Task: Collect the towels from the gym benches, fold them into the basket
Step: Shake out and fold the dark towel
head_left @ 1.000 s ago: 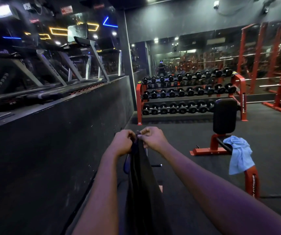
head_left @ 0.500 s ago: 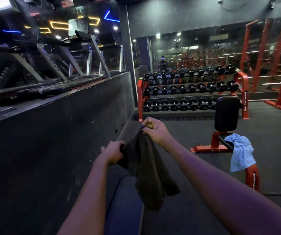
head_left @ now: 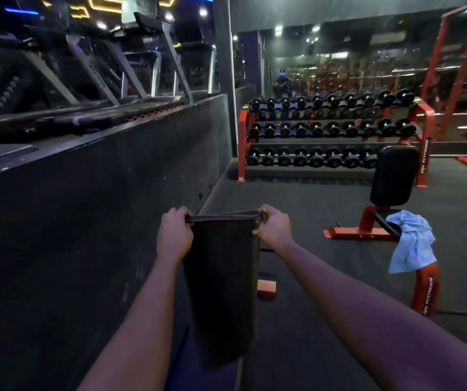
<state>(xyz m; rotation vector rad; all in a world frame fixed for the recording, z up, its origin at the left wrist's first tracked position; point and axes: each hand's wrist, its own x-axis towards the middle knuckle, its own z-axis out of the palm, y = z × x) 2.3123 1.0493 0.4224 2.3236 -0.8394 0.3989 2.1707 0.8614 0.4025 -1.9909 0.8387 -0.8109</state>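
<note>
The grey towel point(head_left: 221, 277) at 6 o'clock is plain and dark. The blue towel point(head_left: 411, 244) at 3 o'clock is light. The bench point(head_left: 367, 221) has a red frame and black pad. The rack point(head_left: 424, 114) is red, its dumbbells point(head_left: 317, 128) black.

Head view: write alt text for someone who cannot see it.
The left hand and right hand hold a dark towel taut by its top edge, the rest hanging down. A light blue towel is draped over a red-framed bench nearby, a dumbbell rack behind.
</note>
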